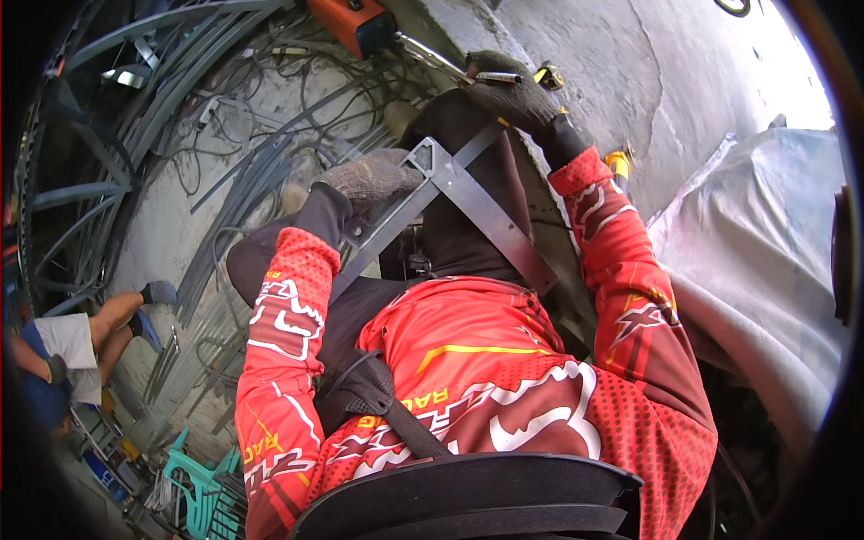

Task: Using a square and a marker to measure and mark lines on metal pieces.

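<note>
**While the left glove meets the steel corner, the right glove stretches far with a marker**

Because bold white and yellow lettering runs over the red jersey (486, 360) and down both sleeves, that is the writing I notice first. A slim, pale marker (500, 78) carries small dark print, too fine for me to make out.

Across the seated person's dark-trousered lap lies the metal frame (490, 216), smooth grey bars meeting in a pointed corner, with one leg slanting to the near left and another to the near right. The left hand (373, 177), in a coarse knitted glove, is against the left side of that corner; its fingertips go behind the metal, so I cannot tell how tightly they close. The right hand (515, 94), gloved alike, has its fingers drawn in narrow around the marker, and a silver strip (434, 56) reaches its fingertips from the far left.

Just right of that glove sits a yellow-and-black tape measure (548, 76) on a rough concrete slab (621, 67), whose chipped edge runs close beside the right knee. A crumpled grey sheet (756, 234) drapes the right side. Between the frame's legs a wedge opens toward the torso, while loose steel strips (238, 216) and tangled cables crowd the floor at left.
</note>
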`<state>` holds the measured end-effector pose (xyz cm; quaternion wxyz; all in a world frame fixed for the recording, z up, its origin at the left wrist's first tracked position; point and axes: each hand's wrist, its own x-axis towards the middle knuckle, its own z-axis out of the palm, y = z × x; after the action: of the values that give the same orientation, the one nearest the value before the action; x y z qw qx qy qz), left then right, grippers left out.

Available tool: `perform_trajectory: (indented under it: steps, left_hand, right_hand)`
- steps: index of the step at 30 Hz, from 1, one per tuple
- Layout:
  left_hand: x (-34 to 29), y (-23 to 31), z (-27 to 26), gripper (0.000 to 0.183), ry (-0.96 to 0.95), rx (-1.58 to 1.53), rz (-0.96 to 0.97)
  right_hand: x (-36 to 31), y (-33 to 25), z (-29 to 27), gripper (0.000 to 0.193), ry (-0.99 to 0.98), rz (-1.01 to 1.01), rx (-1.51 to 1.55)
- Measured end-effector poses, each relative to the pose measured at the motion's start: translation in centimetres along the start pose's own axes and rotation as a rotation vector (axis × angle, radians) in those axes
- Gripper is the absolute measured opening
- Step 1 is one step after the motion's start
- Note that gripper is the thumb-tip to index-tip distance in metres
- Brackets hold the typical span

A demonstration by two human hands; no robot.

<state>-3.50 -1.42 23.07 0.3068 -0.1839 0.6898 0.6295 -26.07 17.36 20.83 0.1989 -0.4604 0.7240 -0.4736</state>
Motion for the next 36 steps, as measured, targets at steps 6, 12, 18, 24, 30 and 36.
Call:
perform_trajectory:
  steps: [6, 12, 18, 24, 30, 36]
  left_hand:
    - [1.2, 0.6, 0.7, 0.039, 0.032, 0.098, -0.055]
    - [0.2, 2.3, 0.9, 0.041, 0.014, -0.070, -0.098]
    - [-1.0, 2.1, 1.5, 0.035, 0.050, -0.082, -0.024]
    - [-0.2, 1.4, 1.1, 0.033, 0.087, 0.192, 0.064]
    - [-0.4, 1.1, 1.6, 0.027, -0.049, -0.301, -0.039]
    - [-0.4, 2.0, 1.5, 0.028, -0.072, -0.210, -0.009]
  right_hand:
    - [0.0, -0.9, -0.7, 0.023, 0.031, -0.035, 0.039]
    - [0.2, -0.8, -1.7, 0.020, -0.034, 0.035, 0.042]
    - [-0.2, -1.6, -1.5, 0.019, -0.023, 0.030, 0.003]
    - [-0.7, -1.6, -1.3, 0.022, 0.003, -0.063, -0.009]
    - [-1.4, -2.6, -1.2, 0.021, -0.012, -0.008, 0.073]
    - [-1.6, -1.1, -0.9, 0.024, 0.030, -0.110, 0.011]
